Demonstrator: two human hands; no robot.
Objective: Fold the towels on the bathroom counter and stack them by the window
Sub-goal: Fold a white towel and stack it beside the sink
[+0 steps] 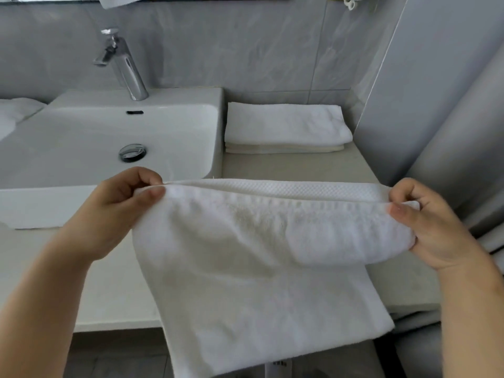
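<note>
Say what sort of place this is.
A bathroom, most likely: a white sink with a chrome faucet, grey wall tiles behind it, and folded towels stacked on the counter.

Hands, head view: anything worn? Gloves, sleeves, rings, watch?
Nothing worn that shows. The left hand and right hand are bare: no gloves, no rings visible, short plain nails. The left arm and right arm are bare to the frame edge, with no sleeves, watch or bands in view.
</note>
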